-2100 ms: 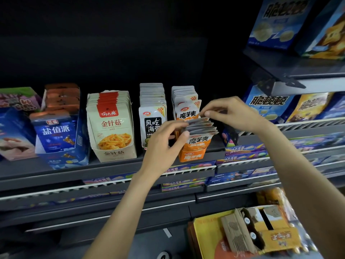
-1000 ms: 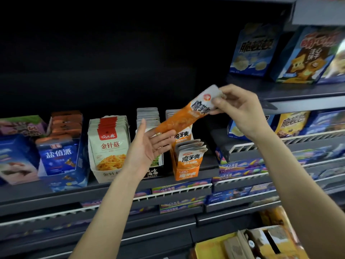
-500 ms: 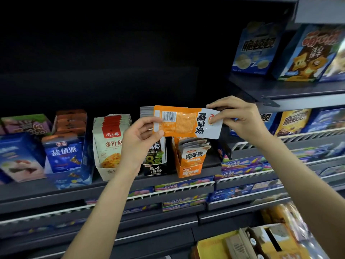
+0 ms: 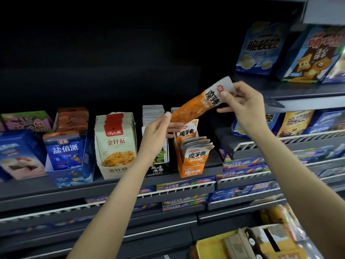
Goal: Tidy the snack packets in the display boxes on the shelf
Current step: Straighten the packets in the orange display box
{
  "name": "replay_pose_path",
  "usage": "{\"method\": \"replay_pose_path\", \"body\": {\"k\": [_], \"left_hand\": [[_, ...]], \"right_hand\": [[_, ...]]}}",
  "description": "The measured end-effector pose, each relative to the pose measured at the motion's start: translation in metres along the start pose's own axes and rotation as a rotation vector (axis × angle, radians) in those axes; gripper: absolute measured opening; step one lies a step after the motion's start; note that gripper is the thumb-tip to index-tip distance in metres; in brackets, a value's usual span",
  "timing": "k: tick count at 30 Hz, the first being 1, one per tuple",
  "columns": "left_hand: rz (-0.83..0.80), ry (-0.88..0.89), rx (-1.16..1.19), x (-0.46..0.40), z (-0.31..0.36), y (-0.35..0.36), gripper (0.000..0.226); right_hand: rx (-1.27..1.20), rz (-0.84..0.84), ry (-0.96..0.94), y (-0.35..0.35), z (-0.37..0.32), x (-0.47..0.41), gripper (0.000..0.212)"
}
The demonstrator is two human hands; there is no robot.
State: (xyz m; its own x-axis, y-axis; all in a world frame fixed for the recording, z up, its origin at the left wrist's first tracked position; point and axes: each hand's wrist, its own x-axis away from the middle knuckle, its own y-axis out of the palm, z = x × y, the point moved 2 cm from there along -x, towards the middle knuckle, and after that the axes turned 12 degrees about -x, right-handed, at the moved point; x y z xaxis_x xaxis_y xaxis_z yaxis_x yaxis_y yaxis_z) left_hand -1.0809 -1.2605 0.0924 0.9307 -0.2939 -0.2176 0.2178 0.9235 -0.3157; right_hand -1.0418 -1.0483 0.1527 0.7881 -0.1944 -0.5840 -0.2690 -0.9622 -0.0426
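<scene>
Orange packet (image 4: 197, 107) now tilted between both hands, above orange display box (image 4: 190, 170).

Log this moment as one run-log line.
left hand: pinches orange packet low end | right hand: pinches top | packet: tilted above orange display box

A shop aisle, seen at a dark retail shelf (image 4: 115, 186). Printed cardboard display boxes (image 4: 190, 166) stand in a row across the middle of the frame, each stocked with identical snack packets (image 4: 116, 144) facing outward. At right, tiers with white wire front rails (image 4: 280, 140) carry blue biscuit cartons (image 4: 258, 51), and lower rows hold more packaged goods (image 4: 242, 168).
</scene>
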Motion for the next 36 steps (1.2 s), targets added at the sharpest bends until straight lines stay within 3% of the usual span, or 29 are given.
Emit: {"method": "replay_pose_path", "body": {"k": [3,8,14,18,25,31,36], "left_hand": [[0.049,0.049,-0.179,-0.002,-0.007,0.005,0.037],[0.042,0.071,-0.352,0.017,-0.020,0.012,0.057],[-0.073,0.164,-0.427,0.027,-0.027,0.018,0.029],[-0.083,0.204,-0.445,0.029,-0.028,0.022,0.028],[-0.125,0.232,-0.461,0.034,-0.033,0.021,0.042],[-0.151,0.176,-0.382,0.023,-0.034,0.012,0.023],[-0.193,0.216,-0.496,-0.003,-0.031,0.004,0.020]], "right_hand": [[0.099,0.031,-0.012,-0.004,0.005,-0.005,0.003],[0.280,-0.084,-0.125,-0.013,0.005,-0.007,0.006],[0.550,-0.368,-0.181,0.007,0.035,-0.011,0.008],[0.769,-0.551,-0.159,0.034,0.072,-0.015,0.010],[1.173,-0.566,-0.021,0.054,0.094,-0.026,0.035],[0.886,-0.449,0.087,0.045,0.097,-0.027,0.045],[0.500,-0.397,0.173,0.028,0.093,-0.017,0.019]]}}
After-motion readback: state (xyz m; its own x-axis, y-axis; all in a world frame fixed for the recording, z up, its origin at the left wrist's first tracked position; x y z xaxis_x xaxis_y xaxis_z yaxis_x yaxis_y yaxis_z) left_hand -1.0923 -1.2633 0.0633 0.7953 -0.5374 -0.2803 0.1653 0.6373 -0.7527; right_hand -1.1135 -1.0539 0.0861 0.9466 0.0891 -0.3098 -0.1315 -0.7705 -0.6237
